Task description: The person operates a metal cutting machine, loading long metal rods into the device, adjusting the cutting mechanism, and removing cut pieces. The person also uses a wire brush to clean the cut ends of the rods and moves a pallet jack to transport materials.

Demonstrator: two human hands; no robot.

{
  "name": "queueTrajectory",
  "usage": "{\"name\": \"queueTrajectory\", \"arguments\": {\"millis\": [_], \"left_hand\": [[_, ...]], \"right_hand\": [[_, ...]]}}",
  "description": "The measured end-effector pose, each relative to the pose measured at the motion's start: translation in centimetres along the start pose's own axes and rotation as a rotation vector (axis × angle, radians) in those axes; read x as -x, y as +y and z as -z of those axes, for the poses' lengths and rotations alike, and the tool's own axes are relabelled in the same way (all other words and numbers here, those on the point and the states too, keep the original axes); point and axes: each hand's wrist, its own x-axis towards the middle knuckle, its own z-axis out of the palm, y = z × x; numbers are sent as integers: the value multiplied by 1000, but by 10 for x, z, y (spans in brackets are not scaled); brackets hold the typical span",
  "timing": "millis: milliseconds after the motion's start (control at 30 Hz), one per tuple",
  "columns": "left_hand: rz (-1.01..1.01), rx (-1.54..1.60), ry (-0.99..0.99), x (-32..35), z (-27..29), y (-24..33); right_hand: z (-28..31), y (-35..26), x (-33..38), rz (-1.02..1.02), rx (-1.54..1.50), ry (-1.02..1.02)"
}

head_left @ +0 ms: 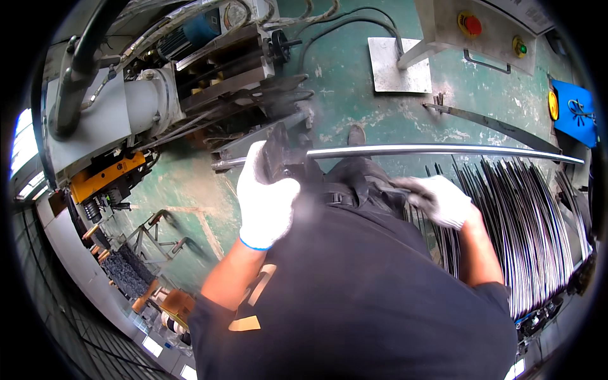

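Note:
My left hand [269, 206], in a white glove with a blue cuff, is closed round a dark, block-like metal piece [278, 155] in front of my waist. A long shiny metal bar [411, 150] runs across the view there, its left end showing beyond the piece. Whether the piece sits around the bar or only in front of it I cannot tell. My right hand [440, 201], also gloved and with dark-stained fingers, is at my right hip below the bar. Its fingers are curled together and somewhat blurred; a dark shape at their tips is too unclear to name.
Many thin dark rods [519, 228] lie in a bundle at the right. A machine [145, 95] with hoses stands at the upper left. A control box [487, 38] with red and green buttons stands ahead on a base plate [392, 66]. A blue box [575, 114] is far right.

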Motion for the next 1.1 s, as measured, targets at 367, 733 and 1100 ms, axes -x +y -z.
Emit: {"name": "queueTrajectory", "arguments": {"millis": [367,733,1100], "left_hand": [[-49,-98,26,-2,-1,1],[-76,-76,34,-1,-1,-3],[-56,-108,47,-3,0,-3]], "right_hand": [[81,-120,-55,455,16,357],[64,-125,-176,375,94,76],[53,-130,-198,182,137,-108]]}}
